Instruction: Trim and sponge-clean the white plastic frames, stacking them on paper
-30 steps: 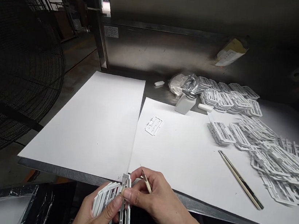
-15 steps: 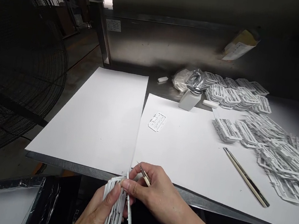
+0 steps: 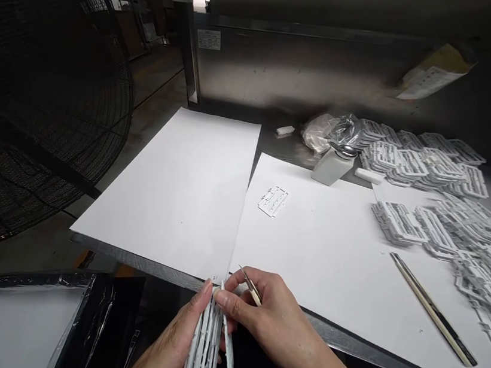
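Observation:
My left hand (image 3: 168, 343) is closed around a small stack of white plastic part frames (image 3: 204, 353), held upright below the table's front edge. Beside it, my right hand (image 3: 274, 308) pinches the top of a single white part frame (image 3: 228, 354), which stands slightly apart from the stack. A slim pointed tool (image 3: 253, 290) with a metal tip and pale handle is tucked in the right fingers, its point angled up and left. Beyond the hands, one loose part frame (image 3: 274, 201) lies flat on white paper. The lower ends of both fingers' grips are partly hidden.
White paper sheets (image 3: 173, 180) cover the table. Heaped part frames (image 3: 486, 282) fill the right side, with more stacks (image 3: 420, 162) behind. A craft knife (image 3: 432, 308), a white bottle with metal top (image 3: 333, 166) and a plastic bag (image 3: 324, 133) lie about. A large fan (image 3: 58, 93) stands left.
The view has shifted left, so the table appears further right. The stack in my left hand has turned more edge-on, and the left thumb now points up. My right hand keeps its pinch.

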Action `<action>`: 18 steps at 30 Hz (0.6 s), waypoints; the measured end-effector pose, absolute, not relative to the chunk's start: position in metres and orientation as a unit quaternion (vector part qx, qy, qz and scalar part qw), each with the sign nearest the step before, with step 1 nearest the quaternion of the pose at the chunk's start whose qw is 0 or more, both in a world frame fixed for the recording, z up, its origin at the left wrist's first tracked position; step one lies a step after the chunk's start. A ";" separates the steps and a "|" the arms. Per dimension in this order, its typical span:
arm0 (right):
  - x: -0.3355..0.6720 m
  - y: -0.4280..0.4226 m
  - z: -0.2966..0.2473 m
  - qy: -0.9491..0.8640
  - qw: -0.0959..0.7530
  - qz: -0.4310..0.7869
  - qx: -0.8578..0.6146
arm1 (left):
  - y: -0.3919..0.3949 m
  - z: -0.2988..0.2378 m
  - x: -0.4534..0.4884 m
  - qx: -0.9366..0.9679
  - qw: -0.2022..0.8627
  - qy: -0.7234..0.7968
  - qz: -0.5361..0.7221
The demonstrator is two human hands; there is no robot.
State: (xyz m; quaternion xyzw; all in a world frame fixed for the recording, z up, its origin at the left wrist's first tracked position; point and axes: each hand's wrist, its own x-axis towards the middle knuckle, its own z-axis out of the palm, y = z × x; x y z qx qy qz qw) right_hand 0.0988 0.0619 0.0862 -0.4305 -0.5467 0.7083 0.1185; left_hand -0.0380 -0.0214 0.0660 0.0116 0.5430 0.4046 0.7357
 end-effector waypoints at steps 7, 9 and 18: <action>0.100 0.065 0.090 -0.546 0.115 0.702 -0.442 | -0.020 0.073 -0.035 0.139 0.711 0.540 0.429; 0.103 0.066 0.093 -0.554 0.118 0.705 -0.428 | -0.018 0.074 -0.034 0.220 0.689 0.518 0.457; 0.136 0.061 0.113 -0.782 0.050 0.483 -0.391 | -0.031 0.055 -0.040 0.442 0.497 0.604 0.439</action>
